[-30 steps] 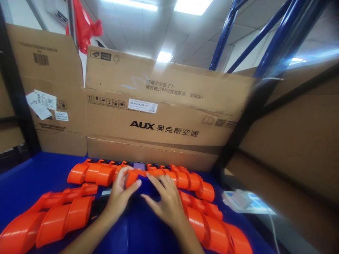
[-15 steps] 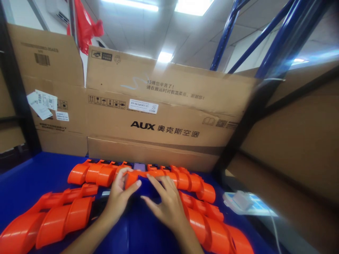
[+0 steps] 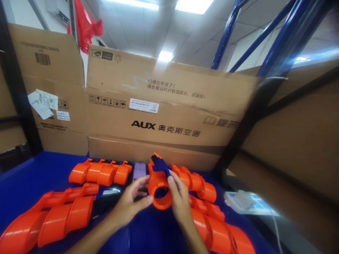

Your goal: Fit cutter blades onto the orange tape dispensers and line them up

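Both hands raised just above the blue bench (image 3: 31,180), sharing one orange plastic part (image 3: 159,190). Left hand (image 3: 132,203) cupped against its left side, thumb under the ring-shaped open end, fingers curled partly closed. Right hand (image 3: 180,197) closed on its right side, thumb pressed on top near a small blue piece (image 3: 159,165) seated in the upper end. Part held tilted, ring opening facing the camera, clear of the bench. Left of the left hand: two rows of like orange parts (image 3: 53,218) lying on the bench, nearest ones large and blurred. Right of the right hand: another row of orange pieces (image 3: 212,225) running toward the near edge. Just beyond the hands: a phone (image 3: 139,170) lying flat, with a further orange row (image 3: 100,173) to its left. Farther right, a white charger block (image 3: 239,199) with cable. Behind everything, big cardboard boxes (image 3: 164,113) printed "AUX"; blue shelf posts (image 3: 225,35) above.
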Demonstrator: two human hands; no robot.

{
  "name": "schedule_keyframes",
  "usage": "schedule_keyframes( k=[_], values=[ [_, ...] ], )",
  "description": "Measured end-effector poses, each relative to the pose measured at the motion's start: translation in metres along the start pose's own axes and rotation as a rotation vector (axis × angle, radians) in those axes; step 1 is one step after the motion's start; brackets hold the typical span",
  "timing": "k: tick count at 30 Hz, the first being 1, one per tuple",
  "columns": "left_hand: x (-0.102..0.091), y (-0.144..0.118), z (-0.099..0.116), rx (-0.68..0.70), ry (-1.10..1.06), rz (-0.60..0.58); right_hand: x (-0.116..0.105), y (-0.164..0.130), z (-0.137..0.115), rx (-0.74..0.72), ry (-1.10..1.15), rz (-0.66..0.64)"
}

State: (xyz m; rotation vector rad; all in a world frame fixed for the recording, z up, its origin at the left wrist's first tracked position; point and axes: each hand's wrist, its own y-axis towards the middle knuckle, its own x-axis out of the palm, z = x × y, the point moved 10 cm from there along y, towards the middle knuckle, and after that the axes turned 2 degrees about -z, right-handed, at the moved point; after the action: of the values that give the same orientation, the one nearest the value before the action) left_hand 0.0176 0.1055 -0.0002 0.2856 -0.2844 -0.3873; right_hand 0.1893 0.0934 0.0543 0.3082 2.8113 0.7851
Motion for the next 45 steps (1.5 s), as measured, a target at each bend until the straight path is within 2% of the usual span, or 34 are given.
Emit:
schedule_keyframes(
  k=[2,5,11,15,19,21,23,24,26,30,35,38,42,45],
  values=[
    [0.005,-0.002,-0.001,-0.003,0.031,-0.042,0.005,-0.001,0.015,0.111,0.087,-0.019],
    [0.01,-0.006,0.0,0.002,-0.031,-0.073,0.022,-0.005,0.028,0.231,0.135,-0.114],
    [0.01,-0.009,-0.003,-0.019,-0.136,-0.051,0.038,-0.012,0.035,0.292,0.062,-0.172],
    [0.006,-0.006,-0.009,-0.06,-0.125,0.001,0.031,-0.01,0.026,0.192,-0.006,-0.121],
    [-0.005,-0.005,-0.008,-0.05,-0.085,0.117,0.018,-0.007,-0.001,0.025,-0.049,-0.092],
    [-0.011,-0.006,-0.008,-0.06,-0.067,0.17,0.022,-0.01,-0.021,-0.101,-0.121,-0.185],
    [-0.015,-0.007,-0.008,-0.068,-0.062,0.191,0.038,-0.019,-0.037,-0.206,-0.212,-0.375],
    [-0.017,-0.007,-0.007,-0.063,-0.061,0.202,0.046,-0.024,-0.041,-0.236,-0.257,-0.459],
    [-0.022,-0.008,-0.006,-0.051,-0.054,0.224,0.056,-0.032,-0.043,-0.264,-0.337,-0.544],
    [-0.021,-0.006,-0.003,-0.03,0.014,0.203,0.061,-0.031,-0.035,-0.303,-0.404,-0.504],
    [-0.012,-0.007,0.016,0.137,0.243,0.198,0.055,-0.022,-0.027,-0.353,-0.41,-0.366],
    [-0.011,-0.008,0.023,0.175,0.354,0.216,0.054,-0.021,-0.028,-0.368,-0.409,-0.336],
    [-0.02,-0.009,0.042,0.212,0.474,0.267,0.057,-0.027,-0.038,-0.396,-0.364,-0.418],
    [-0.035,-0.014,0.067,0.196,0.536,0.265,0.048,-0.028,-0.047,-0.444,-0.3,-0.386]
  ],
)
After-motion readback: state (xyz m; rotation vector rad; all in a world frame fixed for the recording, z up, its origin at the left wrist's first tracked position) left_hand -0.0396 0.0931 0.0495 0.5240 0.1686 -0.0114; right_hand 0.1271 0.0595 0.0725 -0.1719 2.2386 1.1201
